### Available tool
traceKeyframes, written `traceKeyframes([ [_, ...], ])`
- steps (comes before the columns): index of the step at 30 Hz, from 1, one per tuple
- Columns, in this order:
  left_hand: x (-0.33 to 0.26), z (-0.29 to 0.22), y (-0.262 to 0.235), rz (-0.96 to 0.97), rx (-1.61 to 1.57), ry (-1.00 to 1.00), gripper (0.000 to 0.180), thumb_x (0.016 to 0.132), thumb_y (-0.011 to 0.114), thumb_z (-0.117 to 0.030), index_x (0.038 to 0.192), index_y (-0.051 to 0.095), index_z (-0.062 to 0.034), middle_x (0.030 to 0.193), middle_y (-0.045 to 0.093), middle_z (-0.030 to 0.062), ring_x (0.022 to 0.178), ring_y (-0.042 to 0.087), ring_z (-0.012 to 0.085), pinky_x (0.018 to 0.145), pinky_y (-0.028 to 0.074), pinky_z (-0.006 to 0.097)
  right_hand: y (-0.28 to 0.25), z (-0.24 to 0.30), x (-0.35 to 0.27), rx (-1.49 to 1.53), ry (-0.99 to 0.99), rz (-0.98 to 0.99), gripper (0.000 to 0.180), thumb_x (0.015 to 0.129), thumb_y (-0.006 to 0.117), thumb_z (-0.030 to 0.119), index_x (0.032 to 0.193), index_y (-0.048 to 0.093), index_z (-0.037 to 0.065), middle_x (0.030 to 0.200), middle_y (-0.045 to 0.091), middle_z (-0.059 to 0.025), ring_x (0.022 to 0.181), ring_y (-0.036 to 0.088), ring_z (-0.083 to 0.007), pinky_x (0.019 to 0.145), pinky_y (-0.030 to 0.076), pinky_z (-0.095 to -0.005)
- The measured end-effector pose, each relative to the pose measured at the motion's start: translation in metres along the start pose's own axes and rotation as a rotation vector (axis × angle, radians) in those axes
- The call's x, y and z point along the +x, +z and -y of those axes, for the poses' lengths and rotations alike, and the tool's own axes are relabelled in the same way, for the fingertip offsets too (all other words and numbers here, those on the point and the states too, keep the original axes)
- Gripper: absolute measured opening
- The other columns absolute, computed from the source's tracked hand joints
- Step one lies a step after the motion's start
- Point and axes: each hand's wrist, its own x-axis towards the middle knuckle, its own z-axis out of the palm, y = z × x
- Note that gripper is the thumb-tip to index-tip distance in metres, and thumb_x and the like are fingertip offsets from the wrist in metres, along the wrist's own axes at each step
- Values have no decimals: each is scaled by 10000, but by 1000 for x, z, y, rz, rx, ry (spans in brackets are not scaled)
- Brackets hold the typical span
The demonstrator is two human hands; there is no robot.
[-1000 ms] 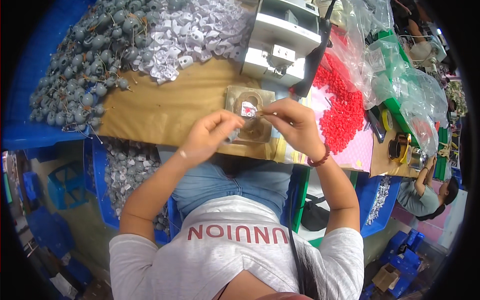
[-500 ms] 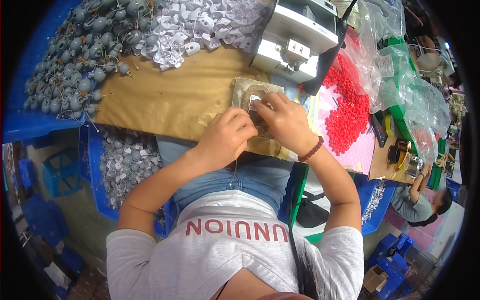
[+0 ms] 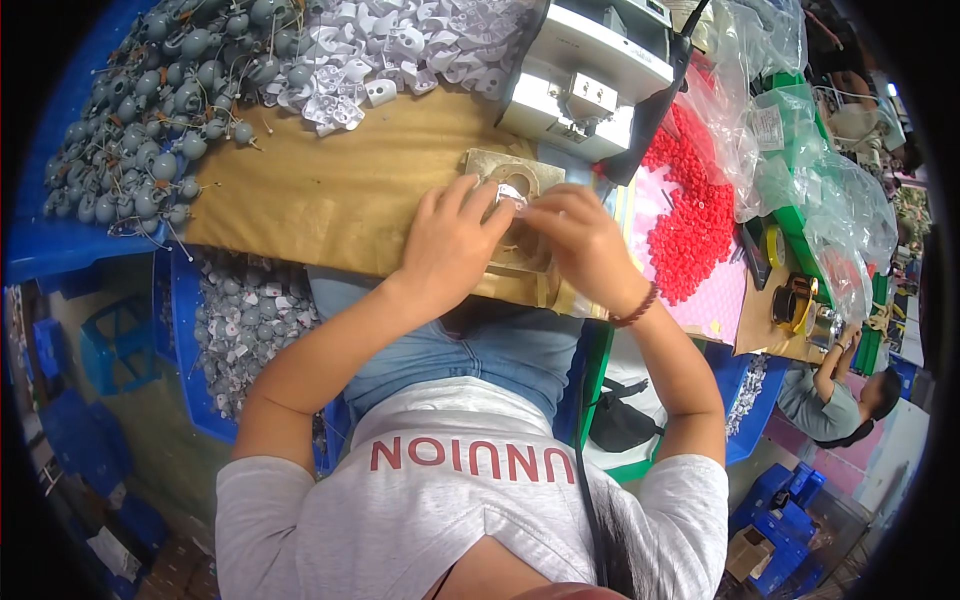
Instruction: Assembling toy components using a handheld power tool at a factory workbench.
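Both my hands meet over a square metal block with a rounded recess, lying near the front edge of the brown-covered table. A small white plastic part shows at the recess between my fingertips. My left hand reaches in from the left, its thumb and fingers closed at the part's left side. From the right, my right hand pinches at the part's near right side, a dark red beaded bracelet on its wrist. Whatever small thing sits in the right fingertips is hidden.
Grey balls with thin wires heap at the far left, beside a pile of white plastic parts. A white machine stands beyond the block. Red pieces lie right. A blue bin holds grey-and-white pieces below the table's left.
My left hand has shifted up and forward onto the white part, its fingers more extended. My right hand has drawn back slightly to the right. The wire hanging below my left hand no longer shows.
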Motion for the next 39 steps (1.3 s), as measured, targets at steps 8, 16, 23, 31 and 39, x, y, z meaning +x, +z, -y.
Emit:
traceKeyframes([
  [8, 3, 8, -2, 86, -107, 21, 441, 760, 622, -9, 1191, 636, -100, 1187, 601, 92, 1148, 567, 286, 900, 463, 416, -16, -26, -39, 113, 278, 74, 386, 778, 680, -58, 1136, 571, 35, 1241, 619, -180, 1166, 587, -348, 954, 496, -403],
  [16, 3, 12, -5, 79, -108, 48, 394, 768, 630, -30, 1155, 665, -101, 1157, 615, 83, 1120, 590, 273, 852, 473, 396, 21, -35, -33, 839, 646, -406, 334, 854, 653, -46, 1162, 549, 31, 1118, 620, -80, 925, 636, -182, 751, 515, -285],
  [23, 4, 15, -4, 88, -110, 66, 382, 768, 649, -43, 1146, 667, -94, 1152, 617, 85, 1120, 593, 269, 849, 476, 391, 0, -27, -2, 1697, 799, -219, 334, 875, 691, -1, 1188, 576, 10, 955, 657, -72, 717, 563, -96, 585, 435, -211],
  [31, 3, 19, -3, 58, -153, 73, 353, 738, 683, -38, 1089, 667, -69, 1148, 622, 100, 1113, 594, 285, 865, 491, 406, 10, -27, 16, 609, 656, 114, 362, 851, 775, 100, 1159, 636, -29, 899, 644, 3, 775, 581, -62, 677, 487, -225],
  [39, 13, 16, -7, 99, -223, -51, 314, 762, 707, -60, 1071, 646, -63, 1079, 616, 98, 1048, 594, 300, 861, 495, 404, 21, -15, 21, 218, 486, -45, 449, 800, 804, 198, 1186, 642, 33, 871, 622, -100, 680, 592, -237, 634, 496, -339],
])
